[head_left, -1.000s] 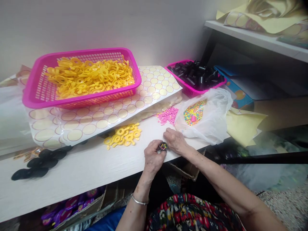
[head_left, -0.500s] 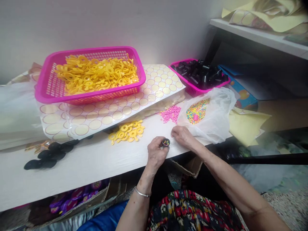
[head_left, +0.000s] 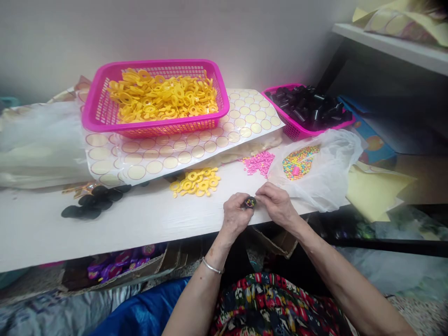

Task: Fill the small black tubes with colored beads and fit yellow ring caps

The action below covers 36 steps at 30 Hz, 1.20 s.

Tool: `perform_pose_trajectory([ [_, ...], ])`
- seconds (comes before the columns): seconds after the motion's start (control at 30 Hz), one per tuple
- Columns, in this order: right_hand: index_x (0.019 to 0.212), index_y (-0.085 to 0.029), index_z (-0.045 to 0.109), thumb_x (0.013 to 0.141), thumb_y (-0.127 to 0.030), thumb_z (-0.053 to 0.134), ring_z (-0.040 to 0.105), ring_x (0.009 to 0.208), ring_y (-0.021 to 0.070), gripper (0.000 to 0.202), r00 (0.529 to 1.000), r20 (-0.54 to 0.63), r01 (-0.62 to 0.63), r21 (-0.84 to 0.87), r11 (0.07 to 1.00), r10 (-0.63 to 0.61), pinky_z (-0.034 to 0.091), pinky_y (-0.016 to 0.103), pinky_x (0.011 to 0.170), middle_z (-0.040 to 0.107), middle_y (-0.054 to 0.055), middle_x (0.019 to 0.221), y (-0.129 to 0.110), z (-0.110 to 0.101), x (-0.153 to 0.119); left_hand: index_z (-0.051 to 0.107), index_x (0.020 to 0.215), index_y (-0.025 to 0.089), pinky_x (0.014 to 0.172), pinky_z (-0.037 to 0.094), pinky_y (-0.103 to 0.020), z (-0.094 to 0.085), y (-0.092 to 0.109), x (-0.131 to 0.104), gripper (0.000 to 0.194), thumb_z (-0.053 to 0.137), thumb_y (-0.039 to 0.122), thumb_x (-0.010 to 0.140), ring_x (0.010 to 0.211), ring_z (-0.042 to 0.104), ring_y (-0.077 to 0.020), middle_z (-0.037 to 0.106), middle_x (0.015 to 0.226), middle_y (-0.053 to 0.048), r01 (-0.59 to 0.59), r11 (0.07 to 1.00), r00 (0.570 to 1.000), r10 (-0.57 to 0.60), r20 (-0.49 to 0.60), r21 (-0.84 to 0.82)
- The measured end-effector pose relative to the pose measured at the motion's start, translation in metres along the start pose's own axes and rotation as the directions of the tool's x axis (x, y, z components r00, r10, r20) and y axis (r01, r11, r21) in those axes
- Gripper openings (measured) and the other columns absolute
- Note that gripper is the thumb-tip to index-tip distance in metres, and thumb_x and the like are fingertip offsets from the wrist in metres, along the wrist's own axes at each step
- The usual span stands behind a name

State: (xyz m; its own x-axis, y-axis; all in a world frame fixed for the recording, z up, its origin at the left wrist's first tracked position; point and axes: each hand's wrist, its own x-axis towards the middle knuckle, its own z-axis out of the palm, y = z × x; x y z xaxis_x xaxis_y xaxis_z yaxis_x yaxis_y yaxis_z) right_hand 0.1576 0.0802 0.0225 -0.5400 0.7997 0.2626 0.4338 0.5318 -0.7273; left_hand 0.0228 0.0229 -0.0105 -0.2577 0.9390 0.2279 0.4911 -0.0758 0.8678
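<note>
My left hand is closed around a small black tube, holding it upright with its open mouth facing up. Several coloured beads show inside the mouth. Just right of the tube is my right hand, its thumb and forefinger pinched together close to the rim. Whatever sits in that pinch is too small to make out. Behind the hands lies a scatter of small pink pieces. A clear plastic bag holds multicoloured beads with a small pink cap-like piece among them.
Loose yellow ring-shaped pieces lie left of my hands. A pink basket of yellow pieces rests on sticker sheets. Another pink basket holds black tubes. Black round pieces sit at left; a white shelf juts in at right.
My right hand has come closer to the tube, its pinched fingertips now beside the rim. My left hand still holds the tube. The whole scene has shifted rightward in the view.
</note>
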Motion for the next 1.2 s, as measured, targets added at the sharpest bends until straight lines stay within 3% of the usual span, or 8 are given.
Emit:
perform_pose_trajectory([
  [0.17, 0.073, -0.017, 0.062, 0.085, -0.019, 0.046, 0.049, 0.074, 0.0154, 0.020, 0.983, 0.140, 0.143, -0.174, 0.974, -0.119, 0.038, 0.026, 0.069, 0.053, 0.004, 0.073, -0.008, 0.001, 0.002, 0.064, 0.075, 0.019, 0.063, 0.043, -0.024, 0.000, -0.001, 0.000, 0.019, 0.057, 0.010, 0.060, 0.066, 0.052, -0.0124, 0.061, 0.069, 0.000, 0.004, 1.000, 1.000, -0.004, 0.000, 0.012],
  [0.47, 0.073, -0.014, 0.063, 0.084, -0.013, 0.042, 0.044, 0.069, 0.0160, 0.024, 0.936, 0.275, 0.313, -0.371, 0.874, -0.218, 0.033, 0.027, 0.065, 0.052, 0.005, 0.069, -0.011, 0.003, 0.006, 0.063, 0.072, 0.019, 0.064, 0.043, -0.025, -0.001, -0.002, 0.000, 0.022, 0.055, 0.004, 0.057, 0.067, 0.052, -0.0129, 0.059, 0.067, 0.001, -0.010, 1.000, 1.000, 0.010, 0.006, -0.018],
  [0.63, 0.074, -0.015, 0.063, 0.079, -0.007, 0.043, 0.042, 0.066, 0.0155, 0.023, 0.941, 0.307, 0.270, -0.424, 0.864, -0.144, 0.031, 0.028, 0.063, 0.052, 0.004, 0.068, -0.018, 0.004, 0.009, 0.062, 0.070, 0.019, 0.064, 0.042, -0.025, -0.001, -0.001, 0.000, 0.020, 0.056, 0.005, 0.057, 0.067, 0.052, -0.0129, 0.059, 0.067, 0.002, -0.011, 1.000, 1.000, 0.011, 0.005, -0.022],
  [0.73, 0.074, -0.015, 0.064, 0.080, -0.009, 0.045, 0.045, 0.066, 0.0139, 0.021, 0.947, 0.310, 0.169, -0.278, 0.945, -0.078, 0.034, 0.026, 0.063, 0.052, 0.003, 0.068, -0.020, 0.000, 0.011, 0.063, 0.073, 0.019, 0.064, 0.043, -0.025, 0.000, -0.002, 0.000, 0.022, 0.055, 0.005, 0.058, 0.067, 0.052, -0.0128, 0.059, 0.068, 0.001, -0.017, 1.000, 1.000, 0.017, 0.002, -0.003],
  [0.8, 0.076, -0.016, 0.064, 0.081, -0.013, 0.048, 0.048, 0.067, 0.0124, 0.017, 0.961, 0.274, 0.060, -0.064, 0.996, -0.040, 0.036, 0.024, 0.063, 0.053, 0.001, 0.070, -0.017, -0.006, 0.010, 0.064, 0.076, 0.019, 0.064, 0.043, -0.025, 0.000, -0.003, 0.000, 0.023, 0.055, 0.005, 0.060, 0.067, 0.053, -0.0127, 0.059, 0.069, 0.001, -0.026, 1.000, 1.000, 0.026, -0.001, 0.009],
  [0.93, 0.078, -0.016, 0.062, 0.078, -0.020, 0.056, 0.052, 0.068, 0.0128, 0.008, 0.992, 0.055, -0.124, 0.231, 0.965, 0.114, 0.040, 0.024, 0.065, 0.055, 0.000, 0.070, -0.004, -0.015, 0.000, 0.064, 0.078, 0.018, 0.062, 0.043, -0.024, 0.000, -0.004, 0.000, 0.021, 0.056, 0.007, 0.061, 0.067, 0.053, -0.0126, 0.061, 0.071, 0.000, -0.030, 1.000, 0.999, 0.031, -0.009, 0.008],
  [1.03, 0.072, -0.017, 0.061, 0.078, -0.022, 0.056, 0.052, 0.067, 0.0137, 0.009, 0.979, -0.081, -0.167, 0.230, 0.959, 0.190, 0.040, 0.026, 0.064, 0.054, 0.000, 0.067, 0.007, -0.015, -0.014, 0.063, 0.078, 0.017, 0.061, 0.044, -0.024, 0.001, -0.005, 0.001, 0.021, 0.055, 0.007, 0.060, 0.066, 0.053, -0.0122, 0.061, 0.072, -0.001, -0.019, 1.000, 1.000, 0.019, 0.002, 0.007],
  [1.2, 0.071, -0.018, 0.060, 0.080, -0.023, 0.054, 0.051, 0.065, 0.0143, 0.012, 0.989, -0.116, -0.073, 0.157, 0.985, 0.092, 0.039, 0.027, 0.063, 0.052, 0.001, 0.065, 0.020, -0.002, -0.032, 0.061, 0.098, 0.015, 0.059, 0.047, -0.024, -0.001, -0.005, -0.002, 0.042, 0.058, 0.008, 0.056, 0.070, 0.055, -0.0130, 0.061, 0.086, -0.004, -0.024, 1.000, 1.000, 0.024, 0.004, 0.021],
])
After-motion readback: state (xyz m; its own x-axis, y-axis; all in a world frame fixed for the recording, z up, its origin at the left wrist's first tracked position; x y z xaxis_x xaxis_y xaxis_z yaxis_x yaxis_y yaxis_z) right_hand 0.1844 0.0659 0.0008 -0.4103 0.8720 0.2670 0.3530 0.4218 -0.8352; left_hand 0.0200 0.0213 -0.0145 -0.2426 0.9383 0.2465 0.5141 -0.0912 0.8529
